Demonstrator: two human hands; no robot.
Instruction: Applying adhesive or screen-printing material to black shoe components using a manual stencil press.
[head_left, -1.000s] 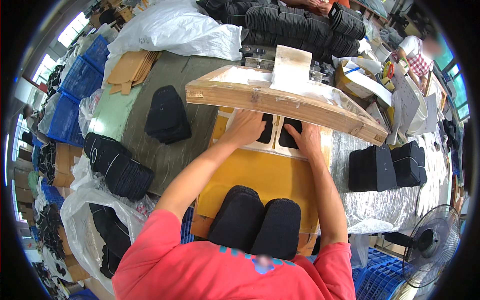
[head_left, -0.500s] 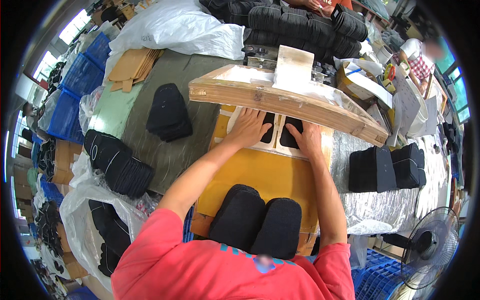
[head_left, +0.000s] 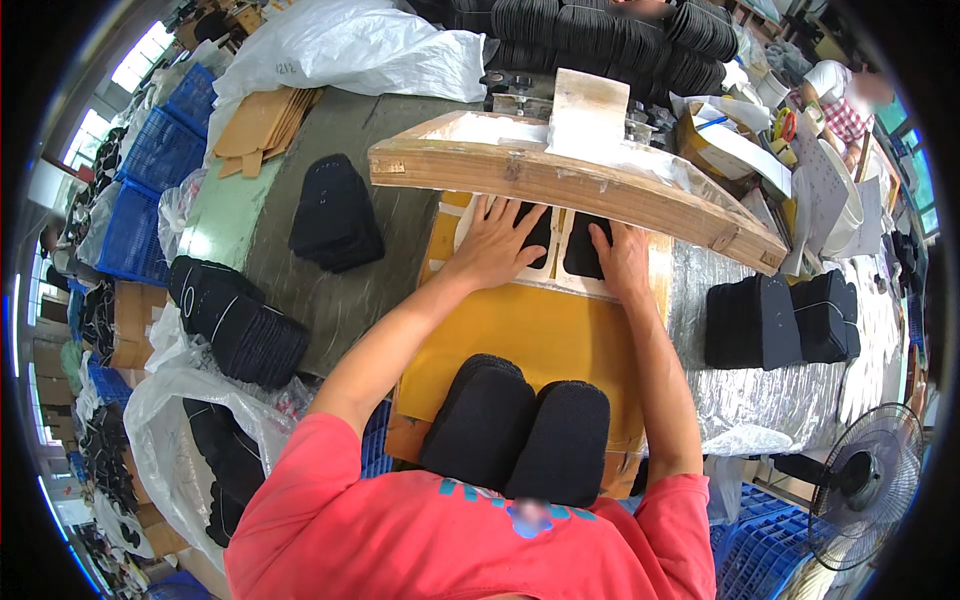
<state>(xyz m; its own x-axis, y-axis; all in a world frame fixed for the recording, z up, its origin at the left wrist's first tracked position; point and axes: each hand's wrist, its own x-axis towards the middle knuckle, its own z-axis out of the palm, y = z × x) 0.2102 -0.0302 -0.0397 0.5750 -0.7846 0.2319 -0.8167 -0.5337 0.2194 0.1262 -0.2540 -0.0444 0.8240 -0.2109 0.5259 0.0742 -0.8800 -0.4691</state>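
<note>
while both hands press flat, fingers (head_left: 520, 215) spread, gripping nothing, black insoles (head_left: 583, 250) beneath fingertips, under wooden beam (head_left: 560, 185)

Head-worn fisheye camera looks steeply down, close over the workbench (head_left: 330, 300).

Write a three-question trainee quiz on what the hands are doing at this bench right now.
1. True or false: both hands rest on black pieces under the wooden frame.
2. What lies nearest the person's chest? A) black stacks B) fan C) blue crate
3. Fill in: the sheet under the forearms is ____ in colour.

Key:
1. True: left hand and right hand each press a black piece.
2. A, the black stacks.
3. Yellow, the yellow sheet.
</note>
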